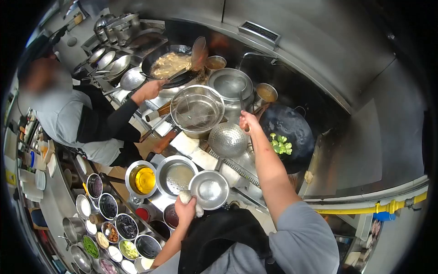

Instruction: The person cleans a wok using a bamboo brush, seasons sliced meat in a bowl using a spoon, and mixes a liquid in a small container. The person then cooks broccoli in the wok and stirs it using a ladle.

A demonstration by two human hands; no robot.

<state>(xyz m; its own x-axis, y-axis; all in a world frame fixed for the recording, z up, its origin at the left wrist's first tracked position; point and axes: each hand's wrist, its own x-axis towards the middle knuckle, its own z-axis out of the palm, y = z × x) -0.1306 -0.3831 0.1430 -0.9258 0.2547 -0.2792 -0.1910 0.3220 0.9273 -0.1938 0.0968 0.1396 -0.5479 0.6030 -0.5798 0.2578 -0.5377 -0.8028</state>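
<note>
My right hand [248,122] is closed around a long thin handle [242,101], whose upper end reaches into the pot of liquid [218,77] behind the burners. The head of that tool cannot be made out. Right of my forearm, a black wok [299,128] holds green broccoli pieces [281,145]. Close to my body, my left hand [186,211] grips a whitish cloth [185,196]. Beside it sits a shiny metal bowl [210,189]. Between my hands lies a perforated strainer [228,139], with a mesh sieve [197,109] over a pot farther back.
At left, a co-worker [68,109] holds a utensil over a wok of frothy food [171,65]. A bowl of yellow oil [142,179] and a metal basin [176,176] stand near my left hand. Several ingredient tubs [127,226] fill the lower left. A yellow pipe [356,211] runs along the right.
</note>
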